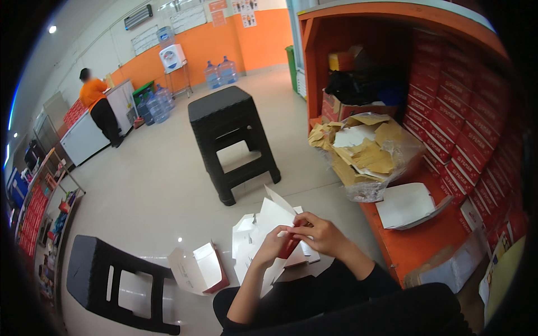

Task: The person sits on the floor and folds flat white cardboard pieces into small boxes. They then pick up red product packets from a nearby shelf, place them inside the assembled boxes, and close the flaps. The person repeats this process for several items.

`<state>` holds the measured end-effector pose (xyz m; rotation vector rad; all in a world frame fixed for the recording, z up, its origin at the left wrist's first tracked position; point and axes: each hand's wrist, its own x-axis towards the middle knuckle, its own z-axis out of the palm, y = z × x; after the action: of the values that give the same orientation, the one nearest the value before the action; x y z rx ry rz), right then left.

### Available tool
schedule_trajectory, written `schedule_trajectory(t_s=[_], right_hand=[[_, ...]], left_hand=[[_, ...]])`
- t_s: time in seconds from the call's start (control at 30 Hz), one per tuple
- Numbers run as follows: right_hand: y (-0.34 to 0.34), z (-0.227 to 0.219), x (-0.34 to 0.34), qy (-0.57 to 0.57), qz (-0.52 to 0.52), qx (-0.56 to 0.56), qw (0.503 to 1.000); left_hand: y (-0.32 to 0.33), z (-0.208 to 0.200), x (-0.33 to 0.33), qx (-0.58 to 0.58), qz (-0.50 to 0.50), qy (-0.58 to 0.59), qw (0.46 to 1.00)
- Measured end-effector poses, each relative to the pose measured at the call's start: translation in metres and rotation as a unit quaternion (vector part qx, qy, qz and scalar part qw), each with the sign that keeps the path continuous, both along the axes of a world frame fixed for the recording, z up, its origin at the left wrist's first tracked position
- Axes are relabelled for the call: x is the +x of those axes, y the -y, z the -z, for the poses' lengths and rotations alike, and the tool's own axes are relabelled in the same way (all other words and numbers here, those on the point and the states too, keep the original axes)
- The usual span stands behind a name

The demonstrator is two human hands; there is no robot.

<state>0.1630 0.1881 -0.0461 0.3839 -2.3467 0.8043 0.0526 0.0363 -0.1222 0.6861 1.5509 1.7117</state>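
Over my lap, a half-folded cardboard box (277, 214), white inside and red outside, is held between my two hands. My left hand (273, 246) grips its near side, fingers closed against the red panel. My right hand (318, 233) pinches the edge at the right, its fingertips almost meeting the left ones. Beneath it, white unfolded box blanks (244, 242) lie in a loose pile across my lap. Left of my knees, a partly opened box (206, 267) with white inside and a red side sits low down. My fingers hide the corner being gripped.
Black stools stand ahead (221, 106) and at left (92, 280). At right, an orange shelf unit (381, 249) holds stacked red boxes (454, 112), an open white box (406, 204) and a torn brown-paper bundle (367, 154). A person in orange (92, 95) stands by a white chest.
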Motion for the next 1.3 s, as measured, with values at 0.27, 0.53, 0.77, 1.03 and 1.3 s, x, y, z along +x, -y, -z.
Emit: schedule_trajectory(t_s=[0.27,0.53,0.77,1.03,1.3], right_hand=[[0.147,0.083,0.096,0.310,-0.347,-0.635,0.617],[0.117,0.067,0.020,0.014,-0.010,-0.843,0.538],[0.075,0.050,-0.017,-0.008,0.015,-0.775,0.632],[0.091,0.029,-0.022,0.039,0.001,-0.674,0.738],[0.135,0.052,-0.026,0.007,-0.040,-0.704,0.709]], left_hand=[[-0.013,-0.020,0.003,0.266,-0.117,0.230,0.929],[0.014,-0.034,0.028,0.321,-0.322,-0.007,0.891],[0.040,-0.033,0.045,0.294,-0.436,-0.070,0.847],[0.039,-0.029,0.056,0.323,-0.537,-0.050,0.778],[0.019,-0.005,0.069,0.408,-0.451,0.075,0.790]])
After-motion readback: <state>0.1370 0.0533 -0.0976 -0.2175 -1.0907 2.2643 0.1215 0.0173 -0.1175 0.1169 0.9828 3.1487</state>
